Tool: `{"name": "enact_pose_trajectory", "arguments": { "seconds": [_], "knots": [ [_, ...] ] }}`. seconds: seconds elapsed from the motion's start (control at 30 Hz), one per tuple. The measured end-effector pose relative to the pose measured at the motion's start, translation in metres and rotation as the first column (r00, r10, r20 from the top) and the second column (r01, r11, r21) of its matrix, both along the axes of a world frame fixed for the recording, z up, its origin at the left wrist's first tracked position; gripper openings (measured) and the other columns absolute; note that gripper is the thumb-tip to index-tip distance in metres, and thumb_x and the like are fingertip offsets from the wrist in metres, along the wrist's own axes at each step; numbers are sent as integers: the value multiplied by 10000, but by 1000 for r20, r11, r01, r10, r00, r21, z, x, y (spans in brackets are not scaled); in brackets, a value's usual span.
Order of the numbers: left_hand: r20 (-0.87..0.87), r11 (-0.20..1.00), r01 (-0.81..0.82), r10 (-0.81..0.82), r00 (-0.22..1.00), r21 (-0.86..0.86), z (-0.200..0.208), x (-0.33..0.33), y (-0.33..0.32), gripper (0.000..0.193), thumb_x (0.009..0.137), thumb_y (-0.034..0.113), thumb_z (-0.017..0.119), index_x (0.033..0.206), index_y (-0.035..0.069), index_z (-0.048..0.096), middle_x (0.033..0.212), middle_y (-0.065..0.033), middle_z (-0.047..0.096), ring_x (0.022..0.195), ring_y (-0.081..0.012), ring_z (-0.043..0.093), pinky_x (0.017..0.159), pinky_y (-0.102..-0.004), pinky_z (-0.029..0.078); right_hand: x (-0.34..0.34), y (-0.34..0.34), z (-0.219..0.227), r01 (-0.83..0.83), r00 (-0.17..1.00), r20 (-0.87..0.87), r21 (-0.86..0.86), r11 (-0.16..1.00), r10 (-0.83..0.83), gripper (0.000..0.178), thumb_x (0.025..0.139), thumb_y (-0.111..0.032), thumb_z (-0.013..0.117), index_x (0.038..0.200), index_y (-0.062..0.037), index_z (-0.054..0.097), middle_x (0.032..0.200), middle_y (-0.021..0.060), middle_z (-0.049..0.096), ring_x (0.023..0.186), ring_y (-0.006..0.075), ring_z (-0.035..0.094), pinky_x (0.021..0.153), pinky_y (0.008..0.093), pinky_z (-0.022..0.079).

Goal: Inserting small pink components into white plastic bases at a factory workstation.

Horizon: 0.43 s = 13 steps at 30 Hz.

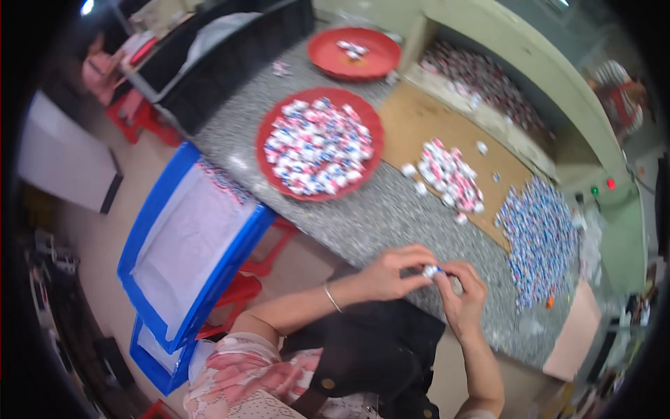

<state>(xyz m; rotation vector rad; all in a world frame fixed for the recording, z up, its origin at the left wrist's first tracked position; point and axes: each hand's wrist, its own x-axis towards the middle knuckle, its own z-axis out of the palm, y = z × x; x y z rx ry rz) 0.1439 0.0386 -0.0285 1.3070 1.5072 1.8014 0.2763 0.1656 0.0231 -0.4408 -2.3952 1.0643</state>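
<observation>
Over the near edge of the granite-patterned counter (412, 223), my two hands meet at a small white and blue piece (430, 271). The fingertips of my left hand (394, 274) pinch it from one side. My right hand (463, 297) grips its other side between thumb and fingers. What exactly the piece is, I cannot make out. Beyond my hands lies a heap of small white and red pieces (450, 178), partly on a brown board (407, 119). To the right spreads a large pile of slim blue and white pieces (541, 237).
A red bowl (375, 122) full of white, pink and blue pieces stands left of the board. Behind it is a red dish (321, 54) holding several. A green-grey housing (618, 209) borders the right. Blue-rimmed trays (188, 244), a black crate (244, 59) and a seated person (101, 73) are leftward.
</observation>
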Motion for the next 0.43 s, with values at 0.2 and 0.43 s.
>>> {"name": "enact_pose_trajectory", "arguments": {
  "seconds": [0.2,0.43],
  "knots": [
    [75,998,-67,66,995,8,11,-13,-17,288,797,-7,735,1078,4,671,1070,-117,664,963,-220,651,800,-314,537,-35,-14,0,-40,996,-74,127,991,49,96,816,59,669,883,17,615,855,132,641,732,219,643,659,317,515],
    [-402,811,-584,528,748,-22,37,-109,-69,263,807,40,730,1068,60,698,1053,-129,688,1009,-260,660,869,-364,518,-48,-7,9,-94,995,13,-73,993,96,87,872,-9,641,955,6,621,966,132,631,837,293,636,777,326,516]
  ]
}}
